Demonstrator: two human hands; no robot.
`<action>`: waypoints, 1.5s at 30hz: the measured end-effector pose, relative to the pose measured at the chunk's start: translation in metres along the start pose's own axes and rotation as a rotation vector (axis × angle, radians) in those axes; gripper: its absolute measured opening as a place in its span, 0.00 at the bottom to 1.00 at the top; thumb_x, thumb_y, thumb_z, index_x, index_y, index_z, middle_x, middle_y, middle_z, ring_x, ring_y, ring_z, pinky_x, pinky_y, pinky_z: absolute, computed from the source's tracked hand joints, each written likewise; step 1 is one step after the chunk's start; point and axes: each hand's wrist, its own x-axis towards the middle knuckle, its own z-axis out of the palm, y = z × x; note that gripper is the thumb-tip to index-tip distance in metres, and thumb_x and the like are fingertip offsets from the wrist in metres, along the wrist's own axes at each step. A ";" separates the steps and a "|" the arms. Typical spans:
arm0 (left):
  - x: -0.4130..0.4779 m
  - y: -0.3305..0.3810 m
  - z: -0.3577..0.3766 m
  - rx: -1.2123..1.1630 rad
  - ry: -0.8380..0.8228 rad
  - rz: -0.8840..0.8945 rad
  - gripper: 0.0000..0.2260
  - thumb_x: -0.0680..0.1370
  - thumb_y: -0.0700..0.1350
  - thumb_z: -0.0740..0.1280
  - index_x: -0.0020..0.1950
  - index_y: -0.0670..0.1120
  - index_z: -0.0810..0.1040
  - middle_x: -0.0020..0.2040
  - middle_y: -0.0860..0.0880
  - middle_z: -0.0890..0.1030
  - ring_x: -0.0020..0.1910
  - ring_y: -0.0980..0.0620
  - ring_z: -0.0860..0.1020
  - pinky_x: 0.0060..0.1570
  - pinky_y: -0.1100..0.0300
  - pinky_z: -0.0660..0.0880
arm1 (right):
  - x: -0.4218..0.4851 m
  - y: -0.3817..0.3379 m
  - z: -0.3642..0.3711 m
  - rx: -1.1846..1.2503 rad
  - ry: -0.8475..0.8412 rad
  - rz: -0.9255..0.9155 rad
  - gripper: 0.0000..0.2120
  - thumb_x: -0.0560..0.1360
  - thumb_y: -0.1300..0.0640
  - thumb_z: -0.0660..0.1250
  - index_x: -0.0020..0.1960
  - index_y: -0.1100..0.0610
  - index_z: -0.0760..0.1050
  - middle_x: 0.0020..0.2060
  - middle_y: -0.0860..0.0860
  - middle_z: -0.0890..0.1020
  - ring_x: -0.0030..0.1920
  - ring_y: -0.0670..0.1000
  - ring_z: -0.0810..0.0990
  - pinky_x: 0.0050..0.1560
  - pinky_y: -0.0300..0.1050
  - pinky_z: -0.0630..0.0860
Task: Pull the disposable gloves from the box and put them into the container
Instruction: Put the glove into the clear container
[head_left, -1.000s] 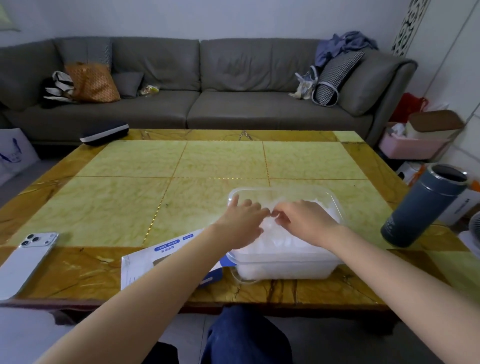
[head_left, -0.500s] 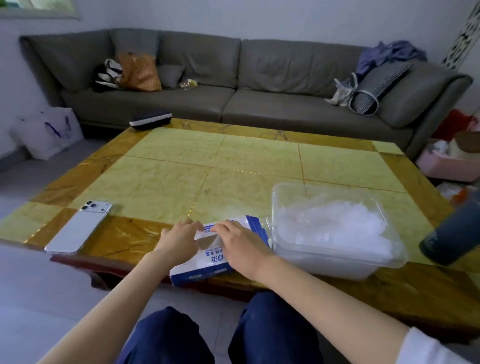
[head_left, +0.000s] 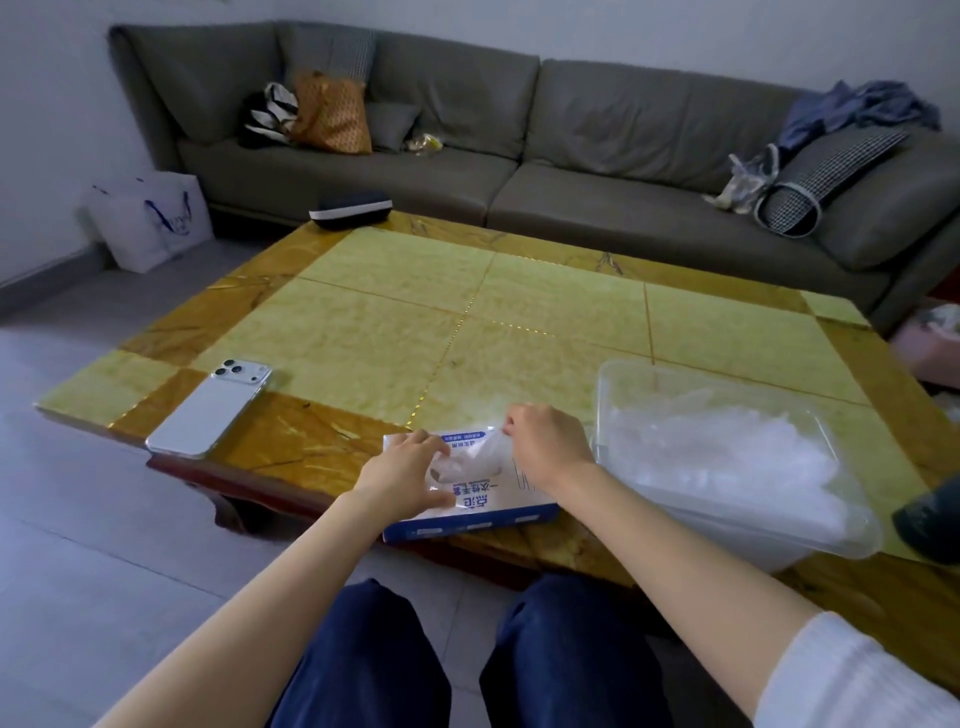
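At the far left of the surface (head_left: 519, 322) a phone (head_left: 208, 410) lies well apart from the work. The left hand (head_left: 410, 470) rests flat on the left part of the blue and white box (head_left: 483, 504), fingers spread and pressing it down, while a thin clear glove (head_left: 475, 457) rises out of the slot. The right hand (head_left: 545, 449) pinches that glove at its far edge, so the hands sit close together over the box. To do this pull well, the flat hand should bear down firmly so the light box does not lift, and the draw should go up and rightward, slowly enough that only one glove comes. The container (head_left: 743, 535), just right of the box, already holds a heap of gloves (head_left: 717, 457).
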 end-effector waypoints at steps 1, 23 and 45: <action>0.000 0.000 0.000 -0.004 0.001 -0.006 0.27 0.72 0.53 0.70 0.69 0.53 0.67 0.68 0.54 0.67 0.68 0.51 0.63 0.57 0.54 0.73 | 0.001 0.001 -0.003 -0.025 0.016 0.011 0.08 0.79 0.64 0.58 0.50 0.61 0.76 0.45 0.56 0.81 0.44 0.55 0.79 0.42 0.46 0.73; -0.008 0.038 -0.025 0.141 0.383 0.164 0.14 0.76 0.56 0.65 0.57 0.52 0.73 0.55 0.55 0.75 0.60 0.51 0.70 0.67 0.53 0.58 | -0.015 -0.009 -0.036 0.176 0.095 -0.066 0.10 0.80 0.52 0.61 0.52 0.59 0.74 0.46 0.53 0.81 0.42 0.52 0.78 0.39 0.43 0.71; -0.003 0.013 -0.044 -0.388 0.472 -0.038 0.05 0.77 0.49 0.67 0.43 0.49 0.77 0.41 0.55 0.79 0.47 0.50 0.79 0.55 0.47 0.74 | -0.006 -0.002 -0.031 0.706 0.227 0.187 0.06 0.77 0.62 0.63 0.48 0.61 0.79 0.40 0.50 0.80 0.40 0.46 0.77 0.36 0.25 0.69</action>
